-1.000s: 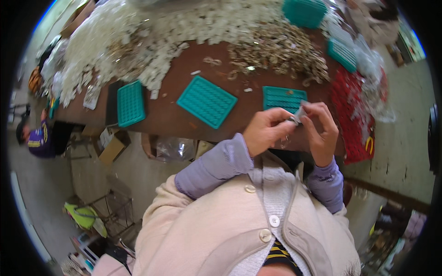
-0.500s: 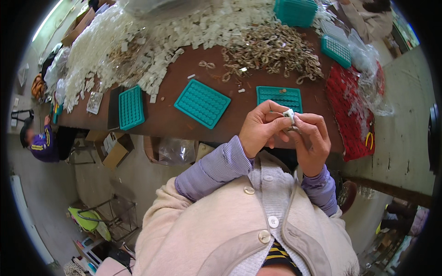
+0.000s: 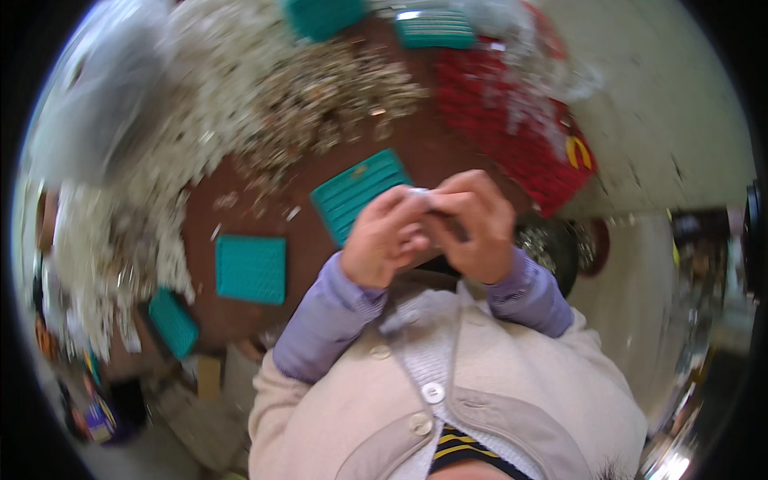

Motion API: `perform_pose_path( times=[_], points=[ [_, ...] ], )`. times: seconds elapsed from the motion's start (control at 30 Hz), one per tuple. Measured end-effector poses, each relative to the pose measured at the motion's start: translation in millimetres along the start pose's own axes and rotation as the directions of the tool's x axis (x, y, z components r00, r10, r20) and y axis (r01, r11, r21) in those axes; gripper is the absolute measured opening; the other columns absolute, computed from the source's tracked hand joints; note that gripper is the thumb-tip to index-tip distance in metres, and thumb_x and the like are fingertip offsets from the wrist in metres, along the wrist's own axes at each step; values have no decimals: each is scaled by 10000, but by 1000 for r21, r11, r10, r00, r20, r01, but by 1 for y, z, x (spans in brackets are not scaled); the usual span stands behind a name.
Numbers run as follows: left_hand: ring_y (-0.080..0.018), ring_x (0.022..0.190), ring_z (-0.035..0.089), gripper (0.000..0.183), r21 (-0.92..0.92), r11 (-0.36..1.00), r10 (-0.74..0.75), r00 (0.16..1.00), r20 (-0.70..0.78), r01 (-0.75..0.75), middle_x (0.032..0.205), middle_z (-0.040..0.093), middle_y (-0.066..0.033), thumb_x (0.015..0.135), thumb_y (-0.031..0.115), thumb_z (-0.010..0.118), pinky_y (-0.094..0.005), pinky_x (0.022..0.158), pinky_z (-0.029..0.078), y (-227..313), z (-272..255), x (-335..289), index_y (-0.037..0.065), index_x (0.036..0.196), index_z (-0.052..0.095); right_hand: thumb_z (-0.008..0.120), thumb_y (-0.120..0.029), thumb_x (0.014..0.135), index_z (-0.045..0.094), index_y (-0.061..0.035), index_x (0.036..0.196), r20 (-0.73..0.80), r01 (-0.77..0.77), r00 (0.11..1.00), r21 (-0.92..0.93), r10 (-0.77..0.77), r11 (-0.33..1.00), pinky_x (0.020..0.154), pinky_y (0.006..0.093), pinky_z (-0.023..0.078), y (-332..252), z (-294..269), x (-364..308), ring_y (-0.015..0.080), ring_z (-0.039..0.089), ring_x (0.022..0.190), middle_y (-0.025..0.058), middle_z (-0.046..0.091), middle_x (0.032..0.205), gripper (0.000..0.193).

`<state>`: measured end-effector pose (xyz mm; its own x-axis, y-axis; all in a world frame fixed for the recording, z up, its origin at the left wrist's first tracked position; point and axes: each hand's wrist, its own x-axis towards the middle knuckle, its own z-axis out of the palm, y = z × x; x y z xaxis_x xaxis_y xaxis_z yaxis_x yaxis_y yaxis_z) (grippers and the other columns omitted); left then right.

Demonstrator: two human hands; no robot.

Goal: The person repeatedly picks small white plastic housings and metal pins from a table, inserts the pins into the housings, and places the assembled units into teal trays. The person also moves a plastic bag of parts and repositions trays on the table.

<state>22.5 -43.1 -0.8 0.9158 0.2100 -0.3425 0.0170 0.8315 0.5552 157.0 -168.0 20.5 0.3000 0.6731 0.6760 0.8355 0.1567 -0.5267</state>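
The view is swung rightward, but the small pale piece (image 3: pixel 420 192) (blurred here) is still pinched at the fingertips of both the left hand (image 3: pixel 382 242) and the right hand (image 3: pixel 480 228), beside the ribbed teal tray (image 3: pixel 350 194); handling seems uninterrupted.

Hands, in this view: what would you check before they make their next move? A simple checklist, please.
1. Left hand and right hand both at the small piece: ok, their fingertips meet there.
2. Piece's exact shape and angle readable: cannot tell, blurred and mostly covered.
3. Nearest tray fully in sight: not ok, the left hand hides part.
4. Hands clear of the brown pile: ok, it lies beyond the tray.
5. Yellow tool apart from the hands: ok, on the red cloth.
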Motion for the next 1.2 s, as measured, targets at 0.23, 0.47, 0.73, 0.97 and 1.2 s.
perform_pose_path(
  times=[0.23, 0.47, 0.73, 0.97, 1.2],
  points=[
    [-18, 625, 596, 130, -32, 999, 27, 995, -95, -30, 899, 690, 4, 1112, 233, 583, -140, 428, 369, -9, -3, 11, 113, 1129, 631, 789, -119, 752, 661, -45, 889, -31, 98, 994, -99, -102, 990, 723, 434, 523, 15, -3, -3, 313, 655, 854, 106, 632, 882, 201],
    [-13, 617, 606, 148, 145, 917, 399, 854, -335, -372, 1275, 724, -218, 1090, 142, 613, -140, 466, 445, 14, 3, 1, 84, 1225, 627, 788, -161, 858, 775, -92, 918, -168, -261, 960, -255, 223, 931, 779, 428, 525, 125, -84, -1, 317, 662, 875, 82, 676, 874, 92],
    [-56, 735, 658, 284, 266, 933, 295, 937, -186, -241, 1171, 748, -101, 1058, 133, 659, -158, 492, 472, -8, 22, 3, 29, 1323, 653, 780, -204, 861, 781, -85, 861, 53, -184, 969, -494, 241, 850, 881, 433, 518, 210, -87, 22, 302, 640, 998, 99, 669, 934, 119],
    [-69, 841, 687, 315, 470, 829, 378, 923, -75, -302, 1092, 747, -68, 1044, 109, 667, -180, 553, 511, 13, 29, -8, 11, 1343, 642, 698, -83, 958, 731, -26, 976, 81, -371, 927, 61, 365, 927, 810, 339, 541, 141, -83, 56, 205, 676, 886, 66, 708, 923, 68],
    [-68, 925, 692, 342, 555, 693, 503, 860, 86, -461, 1051, 730, -31, 999, 34, 710, -185, 599, 536, 24, 36, -9, 27, 1333, 640, 624, 42, 1013, 685, -12, 1144, 347, -444, 890, 515, 295, 733, 827, 225, 530, 20, -23, 52, 68, 636, 920, 10, 668, 942, 154]
  ],
)
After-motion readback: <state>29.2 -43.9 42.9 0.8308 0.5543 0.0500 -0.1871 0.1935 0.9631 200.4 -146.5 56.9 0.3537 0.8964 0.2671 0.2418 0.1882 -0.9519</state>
